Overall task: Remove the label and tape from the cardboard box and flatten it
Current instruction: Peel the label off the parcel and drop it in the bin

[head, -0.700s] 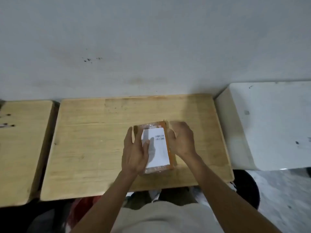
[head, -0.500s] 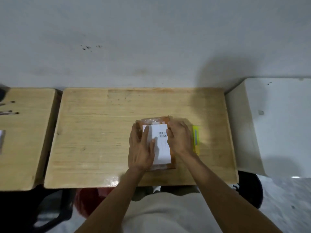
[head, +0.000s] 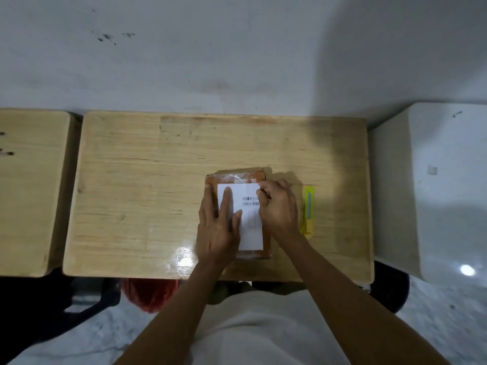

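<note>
A small brown cardboard box point(head: 238, 176) wrapped in shiny clear tape lies on the wooden table point(head: 147, 196), right of centre. A white label point(head: 250, 225) with barcodes covers its top. My left hand point(head: 218, 227) lies flat on the label's left side, fingers spread, pressing the box down. My right hand point(head: 279, 206) rests on the box's right side, its fingertips curled at the label's upper right corner. Whether the corner is pinched or lifted I cannot tell.
A yellow utility knife point(head: 308, 209) lies on the table just right of my right hand. A second wooden table point(head: 29, 191) stands to the left, a white block point(head: 448, 185) to the right. A red bag point(head: 150, 293) sits under the table's front edge.
My right hand has moved from the box's side to the label's upper right corner. The left hand stays flat on the label. The yellow knife came into view as the camera tilted.
</note>
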A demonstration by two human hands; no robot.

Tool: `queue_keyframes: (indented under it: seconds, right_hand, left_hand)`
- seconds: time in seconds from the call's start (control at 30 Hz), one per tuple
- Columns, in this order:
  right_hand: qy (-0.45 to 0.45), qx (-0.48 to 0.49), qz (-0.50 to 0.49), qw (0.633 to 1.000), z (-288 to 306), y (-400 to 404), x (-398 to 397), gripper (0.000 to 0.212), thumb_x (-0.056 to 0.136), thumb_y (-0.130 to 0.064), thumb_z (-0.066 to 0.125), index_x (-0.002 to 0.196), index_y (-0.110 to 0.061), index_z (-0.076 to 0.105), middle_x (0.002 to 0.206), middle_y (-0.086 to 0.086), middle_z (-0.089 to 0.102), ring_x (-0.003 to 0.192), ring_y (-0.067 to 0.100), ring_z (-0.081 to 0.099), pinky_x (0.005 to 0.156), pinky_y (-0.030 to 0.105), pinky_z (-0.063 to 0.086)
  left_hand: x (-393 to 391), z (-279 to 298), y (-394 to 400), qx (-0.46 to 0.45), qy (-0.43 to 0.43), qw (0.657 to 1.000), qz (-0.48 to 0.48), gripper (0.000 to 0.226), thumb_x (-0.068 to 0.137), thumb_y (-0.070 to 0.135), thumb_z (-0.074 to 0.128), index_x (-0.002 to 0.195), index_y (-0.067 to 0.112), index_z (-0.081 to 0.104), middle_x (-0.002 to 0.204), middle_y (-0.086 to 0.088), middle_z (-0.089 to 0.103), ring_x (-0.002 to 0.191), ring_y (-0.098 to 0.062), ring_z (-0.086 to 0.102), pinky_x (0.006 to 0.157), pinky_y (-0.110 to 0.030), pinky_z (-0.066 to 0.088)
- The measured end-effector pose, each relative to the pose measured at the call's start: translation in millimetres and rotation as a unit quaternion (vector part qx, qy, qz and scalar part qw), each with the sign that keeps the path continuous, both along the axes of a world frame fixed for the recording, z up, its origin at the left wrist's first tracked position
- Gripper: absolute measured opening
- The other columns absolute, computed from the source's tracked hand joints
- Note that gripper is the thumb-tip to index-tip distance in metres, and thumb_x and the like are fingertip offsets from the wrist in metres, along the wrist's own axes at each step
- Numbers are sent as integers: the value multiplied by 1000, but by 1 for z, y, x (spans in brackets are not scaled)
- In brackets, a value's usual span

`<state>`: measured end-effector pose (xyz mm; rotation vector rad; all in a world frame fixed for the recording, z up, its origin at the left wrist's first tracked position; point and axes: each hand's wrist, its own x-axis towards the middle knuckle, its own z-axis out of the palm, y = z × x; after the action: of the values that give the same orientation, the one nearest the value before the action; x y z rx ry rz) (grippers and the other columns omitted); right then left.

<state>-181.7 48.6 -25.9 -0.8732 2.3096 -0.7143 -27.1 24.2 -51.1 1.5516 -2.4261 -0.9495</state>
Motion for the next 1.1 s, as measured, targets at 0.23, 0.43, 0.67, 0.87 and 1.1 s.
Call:
queue_keyframes:
  seconds: [0.23, 0.43, 0.67, 0.87, 1.1]
  right_hand:
    - [9, 12, -11, 1000, -3, -5, 2, 17, 94, -18, 58, 109, -16, 68, 110, 6, 60, 104, 27, 57, 78, 37, 48]
    - [20, 40, -7, 999, -4, -13, -3, 10, 95, -22, 56, 86, -23, 59, 99, -4, 58, 96, 19, 55, 69, 34, 43]
    - [89, 84, 55, 991, -7, -18, -4, 11, 89, -11, 61, 93, -20, 55, 105, 0, 56, 100, 22, 54, 66, 31, 36]
    - [64, 91, 80, 991, -11, -16, -7, 17, 87, -11, 62, 97, -18, 51, 108, 2, 53, 103, 22, 52, 67, 32, 38]
    - [47, 71, 103, 991, -9, -11, -9, 20, 92, -13, 56, 90, -24, 40, 100, -5, 44, 101, 20, 49, 68, 33, 38]
  left_hand:
    - [2, -8, 0, -12, -8, 1000, -4, 63, 101, 52, 35, 158, 29, 19, 167, -7, -1, 149, -36, 22, 101, -55, 49]
    - [3, -14, -1, -15, -18, 1000, -3, 64, 101, 56, 32, 158, 34, 13, 167, -2, -6, 149, -34, 20, 99, -54, 50]
    - [3, -16, 0, -18, -21, 1000, -3, 65, 101, 58, 29, 159, 36, 9, 167, 0, -9, 150, -33, 17, 104, -55, 47]
    - [2, -15, 0, -8, -29, 1000, -1, 66, 101, 58, 30, 158, 36, 7, 166, 4, -12, 150, -32, 15, 103, -57, 47]
    - [1, -11, 0, -21, -34, 999, -9, 63, 101, 50, 36, 158, 30, 19, 167, -3, -5, 150, -35, 17, 96, -56, 52]
